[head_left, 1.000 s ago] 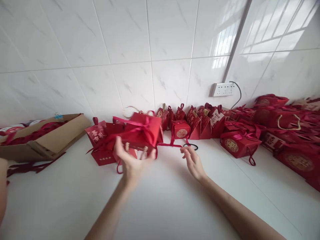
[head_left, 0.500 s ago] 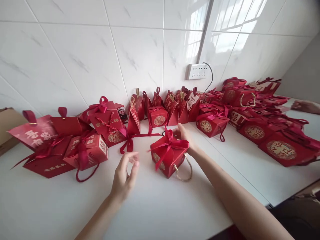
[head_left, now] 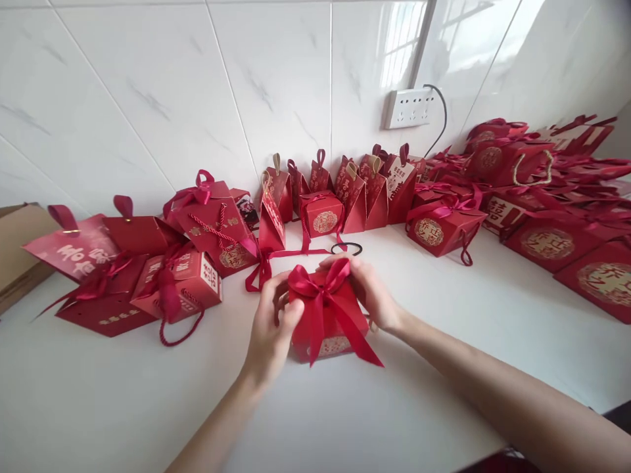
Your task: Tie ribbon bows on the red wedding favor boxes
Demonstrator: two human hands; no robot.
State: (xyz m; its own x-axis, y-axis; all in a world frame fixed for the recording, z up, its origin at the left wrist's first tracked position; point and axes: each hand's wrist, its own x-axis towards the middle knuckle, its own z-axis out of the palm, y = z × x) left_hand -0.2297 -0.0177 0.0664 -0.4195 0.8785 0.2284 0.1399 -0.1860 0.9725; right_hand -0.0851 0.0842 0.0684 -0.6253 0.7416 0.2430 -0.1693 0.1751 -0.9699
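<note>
A red gift box (head_left: pixel 328 322) with a satin bow on top and a gold round print on its front stands on the white table between my two hands. My left hand (head_left: pixel 275 322) grips its left side, thumb toward the front. On the right side, my right hand (head_left: pixel 374 292) rests with its fingers around the far edge. The bow's two ribbon tails hang down over the front face. Just behind the box lies a thin black ring (head_left: pixel 346 248), next to a loose red ribbon (head_left: pixel 300 252).
Red boxes with cord handles (head_left: pixel 177 289) stand at the left, beside a brown carton (head_left: pixel 22 246). Several pointed red boxes (head_left: pixel 355 197) line the tiled wall. More gift boxes (head_left: pixel 547 243) are piled at the right. A white power strip (head_left: pixel 410 108) hangs on the wall.
My left hand has moved right and closed on the box's left side. The box has turned, its printed face now toward me and the rope handle mostly hidden. The view has shifted.
</note>
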